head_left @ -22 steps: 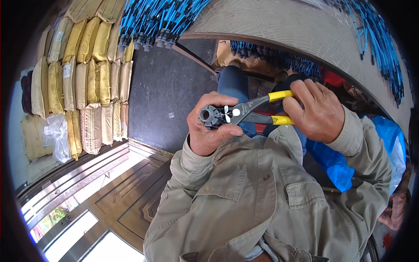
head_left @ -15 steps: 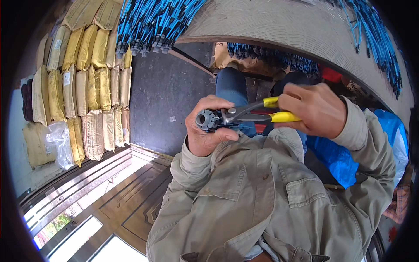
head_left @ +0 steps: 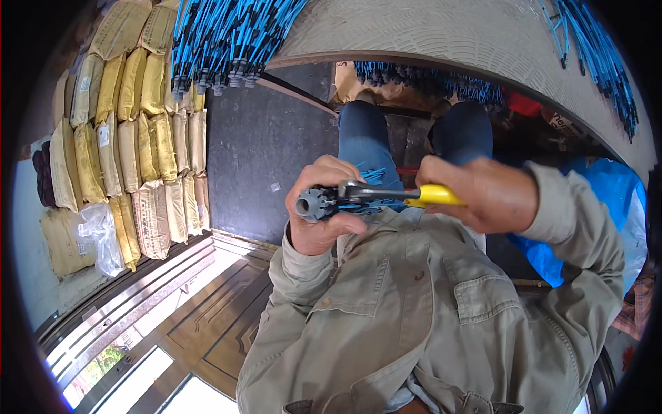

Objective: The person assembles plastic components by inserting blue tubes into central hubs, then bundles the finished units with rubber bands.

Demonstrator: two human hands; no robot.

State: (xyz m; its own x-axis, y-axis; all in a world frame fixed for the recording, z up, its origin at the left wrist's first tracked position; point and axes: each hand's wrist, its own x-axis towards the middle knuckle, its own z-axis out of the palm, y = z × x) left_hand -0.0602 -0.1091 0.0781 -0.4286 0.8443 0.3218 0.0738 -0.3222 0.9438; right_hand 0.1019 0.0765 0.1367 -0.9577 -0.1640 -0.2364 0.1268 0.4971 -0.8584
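Far left: stacked tan and yellow bags [head_left: 127, 148] against the wall, several printed with rows of characters too small for me to read; a pale label [head_left: 103, 135] sits on one in the middle rows. A clear plastic bag [head_left: 103, 238] hangs crumpled over the lower ones. Below them, a brown panelled door [head_left: 221, 317]. Upper left of centre: a dense bundle [head_left: 231, 41] of blue strands with black sleeves and grey ends, hanging past the edge of the pale, pattern-textured worktop [head_left: 427, 34].

Centre: the left hand [head_left: 318, 231], fingers and thumb curled firmly around a grey tubular fitting [head_left: 308, 205], its round opening facing left, in front of the wearer's khaki shirt [head_left: 386, 303]. Blue strands [head_left: 372, 176] emerge to its right. The metal head of a pair of pliers [head_left: 376, 193] meets the fitting's right side. The right hand [head_left: 483, 196], blurred, is clenched around the yellow grips.

Right: under the worktop, a carton [head_left: 562, 125] with bold dark lettering, partly hidden; a blue sheet [head_left: 610, 190] below; a second bundle [head_left: 600, 62] of blue strands above, at the worktop's outer side.
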